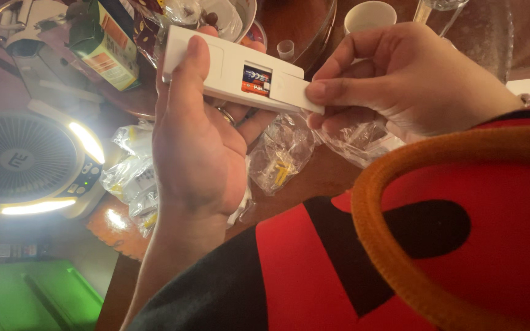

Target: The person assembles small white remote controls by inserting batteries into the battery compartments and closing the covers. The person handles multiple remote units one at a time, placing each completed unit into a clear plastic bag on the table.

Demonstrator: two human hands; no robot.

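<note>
My left hand [197, 141] holds a slim white remote control [216, 64] with its back upward, thumb lying along its left part. A battery [256, 81] shows in the partly open compartment. My right hand [400, 79] pinches the sliding white battery cover [295, 92] at the remote's right end between thumb and fingers. A red sleeve with an orange cuff [461, 184] covers my right wrist.
Crumpled clear plastic bags [280, 156] lie on the brown wooden table [326, 175] under the hands. A round white fan with lit rim [26, 162] stands at left. A green-orange carton [105, 49], a white cup [369, 15] and a glass stem [427, 12] stand farther back.
</note>
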